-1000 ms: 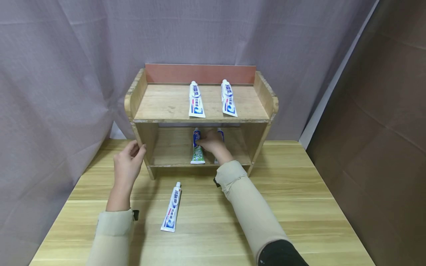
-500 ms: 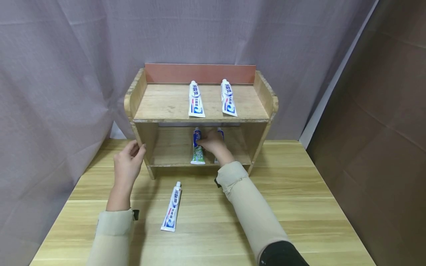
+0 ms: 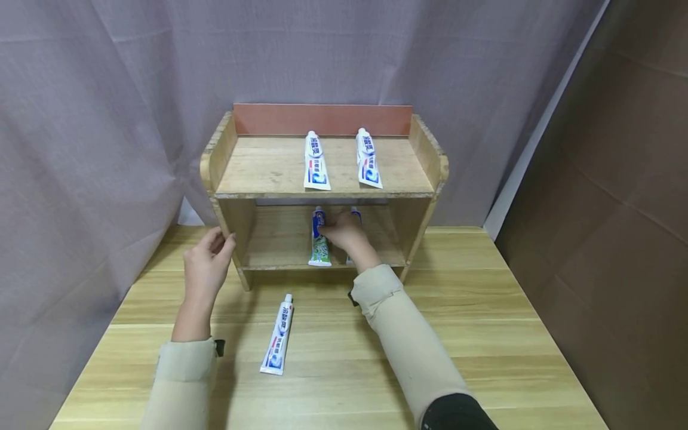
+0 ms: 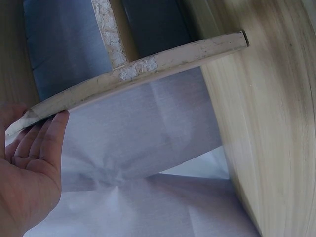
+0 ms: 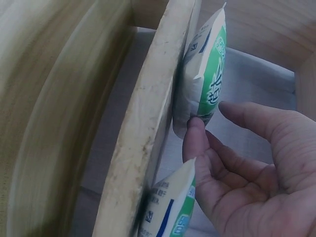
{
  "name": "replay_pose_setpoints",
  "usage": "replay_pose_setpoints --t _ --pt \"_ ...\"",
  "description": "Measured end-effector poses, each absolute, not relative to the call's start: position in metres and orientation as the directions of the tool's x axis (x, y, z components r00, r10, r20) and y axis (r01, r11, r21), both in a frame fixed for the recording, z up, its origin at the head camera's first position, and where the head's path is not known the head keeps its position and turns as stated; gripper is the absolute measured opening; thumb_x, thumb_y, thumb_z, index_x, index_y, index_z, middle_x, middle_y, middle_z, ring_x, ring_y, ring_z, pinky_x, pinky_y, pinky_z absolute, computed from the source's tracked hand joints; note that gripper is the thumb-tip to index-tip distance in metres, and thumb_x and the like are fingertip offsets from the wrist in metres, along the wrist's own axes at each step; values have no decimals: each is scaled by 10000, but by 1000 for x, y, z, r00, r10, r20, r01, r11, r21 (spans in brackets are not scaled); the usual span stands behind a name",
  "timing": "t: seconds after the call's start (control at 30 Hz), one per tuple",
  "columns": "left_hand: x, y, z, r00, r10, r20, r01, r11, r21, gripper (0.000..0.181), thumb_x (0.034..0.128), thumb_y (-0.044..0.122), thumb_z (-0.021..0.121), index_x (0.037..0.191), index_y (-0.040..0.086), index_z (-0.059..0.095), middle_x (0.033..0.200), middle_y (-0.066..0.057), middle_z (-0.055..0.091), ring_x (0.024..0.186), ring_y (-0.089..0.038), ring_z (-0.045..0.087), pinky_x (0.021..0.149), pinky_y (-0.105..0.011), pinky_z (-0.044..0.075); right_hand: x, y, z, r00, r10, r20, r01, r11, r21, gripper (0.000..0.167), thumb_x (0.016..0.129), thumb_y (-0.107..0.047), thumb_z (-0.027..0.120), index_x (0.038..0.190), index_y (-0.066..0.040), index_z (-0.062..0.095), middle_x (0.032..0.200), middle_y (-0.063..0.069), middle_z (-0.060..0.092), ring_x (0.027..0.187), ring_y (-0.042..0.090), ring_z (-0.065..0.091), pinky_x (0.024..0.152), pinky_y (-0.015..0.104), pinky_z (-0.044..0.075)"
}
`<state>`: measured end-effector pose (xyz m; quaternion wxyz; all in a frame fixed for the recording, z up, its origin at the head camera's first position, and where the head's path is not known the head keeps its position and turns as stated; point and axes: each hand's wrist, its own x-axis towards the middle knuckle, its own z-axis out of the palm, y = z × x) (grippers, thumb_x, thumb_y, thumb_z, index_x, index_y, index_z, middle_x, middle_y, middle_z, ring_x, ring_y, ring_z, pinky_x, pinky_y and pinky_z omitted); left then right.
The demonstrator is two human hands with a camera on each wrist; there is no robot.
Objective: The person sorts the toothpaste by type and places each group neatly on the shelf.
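My left hand [image 3: 206, 263] grips the front edge of the left side panel of a two-tier wooden shelf [image 3: 333, 195]. In the left wrist view, its thumb and fingers [image 4: 54, 136] lie on opposite sides of that panel. On the lower tier, my right hand [image 3: 348, 233] pinches the right edge of a green-and-blue toothpaste tube [image 3: 319, 254] lying cap to the back. The right wrist view shows thumb and finger at that tube [image 5: 210, 74]. A second green toothpaste tube [image 5: 170, 202] lies to its right, mostly hidden by the hand in the head view.
Two white-and-blue toothpaste tubes [image 3: 316, 164] lie side by side on the upper tier. Another white-and-blue tube [image 3: 278, 335] lies on the wooden table [image 3: 484, 334] before the shelf. Grey cloth [image 3: 322, 54] hangs behind, and a brown panel [image 3: 602, 197] stands at the right.
The pinched tube and my right hand have shifted very slightly to the right. My left hand has stayed on the side panel.
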<state>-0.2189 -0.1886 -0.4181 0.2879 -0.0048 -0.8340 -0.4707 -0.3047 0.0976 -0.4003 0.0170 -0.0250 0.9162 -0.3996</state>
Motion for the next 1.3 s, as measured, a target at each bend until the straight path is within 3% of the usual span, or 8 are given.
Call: replay_pose_setpoints --t 0.23,0.63,1.03,1.3 --pt "-219 -188 -418 -834 -262 486 279 560 780 268 971 229 663 1144 35 727 1083 -170 732 995 -298 728 857 -375 594 -305 98 -401 -998 -54 -17 -25 679 -734 333 901 -273 757 670 -81 614 602 28 610 497 140 509 417 247 432" --pt "-219 -188 -418 -832 -258 491 290 553 781 267 968 224 668 1142 30 726 1085 -182 728 997 -308 726 852 -373 595 -302 99 -399 -998 -69 -1 -46 680 -732 333 897 -259 761 658 -77 616 592 35 617 492 145 521 413 251 437" --pt "-219 -189 -419 -833 -260 488 280 562 778 269 973 236 661 1145 41 729 1088 -168 732 996 -304 728 849 -382 599 -298 100 -400 -997 -78 3 -54 664 -745 263 907 -270 749 963 -12 746 805 72 715 709 212 663 607 318 582" --pt "-220 -188 -419 -824 -260 503 293 564 772 253 968 213 666 1131 32 732 1073 -175 734 983 -303 731 836 -370 599 -293 101 -401 -993 -113 43 -111 703 -703 338 942 -289 705 698 -59 660 578 1 545 504 148 472 414 259 390"
